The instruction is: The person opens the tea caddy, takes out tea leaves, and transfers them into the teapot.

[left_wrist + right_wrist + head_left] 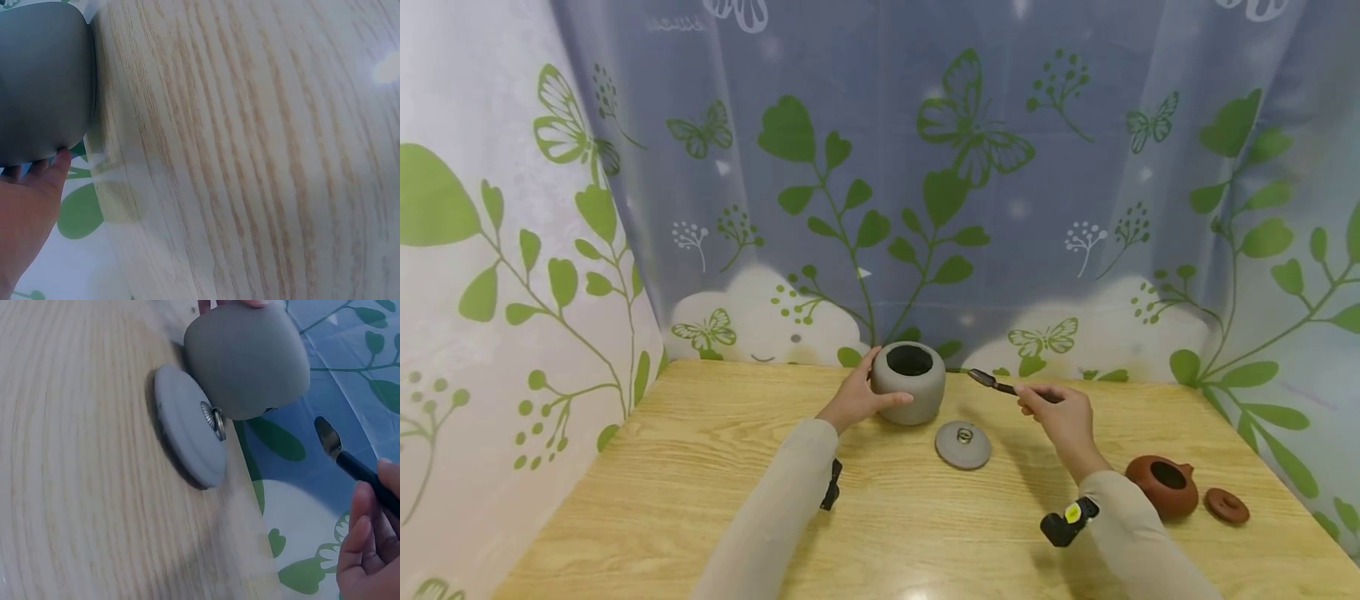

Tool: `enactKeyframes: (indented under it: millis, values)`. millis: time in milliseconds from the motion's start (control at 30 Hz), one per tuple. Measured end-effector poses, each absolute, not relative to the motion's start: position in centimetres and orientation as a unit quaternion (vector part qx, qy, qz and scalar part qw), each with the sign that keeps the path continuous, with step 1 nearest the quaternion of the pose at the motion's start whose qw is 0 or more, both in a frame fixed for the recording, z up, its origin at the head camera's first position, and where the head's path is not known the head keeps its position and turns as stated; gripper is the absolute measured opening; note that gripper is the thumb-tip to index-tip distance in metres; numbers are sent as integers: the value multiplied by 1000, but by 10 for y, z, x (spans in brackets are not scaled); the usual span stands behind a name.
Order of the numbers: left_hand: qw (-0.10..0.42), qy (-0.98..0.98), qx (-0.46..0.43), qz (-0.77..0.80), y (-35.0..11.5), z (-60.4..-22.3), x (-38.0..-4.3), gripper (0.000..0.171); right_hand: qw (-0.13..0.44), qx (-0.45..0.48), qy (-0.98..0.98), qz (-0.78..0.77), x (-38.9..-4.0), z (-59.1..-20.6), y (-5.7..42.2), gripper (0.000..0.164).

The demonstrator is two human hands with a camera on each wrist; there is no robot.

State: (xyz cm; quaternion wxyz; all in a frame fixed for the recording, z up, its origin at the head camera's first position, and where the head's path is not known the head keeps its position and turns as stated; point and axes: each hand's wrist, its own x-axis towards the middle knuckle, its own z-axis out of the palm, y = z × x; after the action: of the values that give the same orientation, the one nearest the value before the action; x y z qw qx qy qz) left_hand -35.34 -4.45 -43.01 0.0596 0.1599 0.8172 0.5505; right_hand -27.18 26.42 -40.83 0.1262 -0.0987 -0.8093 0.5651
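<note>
A round grey jar (921,398) stands near the back of the table without its lid, its dark mouth facing up. My left hand (867,392) holds it from the left, thumb across the front and fingers round the far side. In the left wrist view, fingertips touch the jar's wall (44,81). My right hand (1060,414) grips the dark handle of a small tea scoop (992,382). The scoop's narrow metal head (327,435) points left toward the jar, in the air apart from it. What lies inside the jar is hidden in shadow.
The grey jar lid (962,445), with a metal ring on top, lies just right of the jar. An uncovered reddish-brown teapot (1163,492) sits by the right forearm, its small lid (1227,506) beside it. A patterned curtain (880,167) hangs behind the wooden table (647,500).
</note>
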Motion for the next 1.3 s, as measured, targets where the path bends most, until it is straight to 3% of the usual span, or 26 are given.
enactKeyframes:
  millis: [300,633,967,1300]
  values:
    - [62,817,156,552,-45,-428,-353,109,102,-100,-718,681,-275,-402,260,33]
    - [60,817,157,551,-45,-428,-354,108,70,-62,-667,739,-276,-392,254,30]
    - [58,817,161,551,-44,-430,-356,109,54,-13,-687,724,-285,-384,247,44]
    - [57,817,160,551,-45,-433,-356,111,59,19,-685,726,-293,-378,231,37]
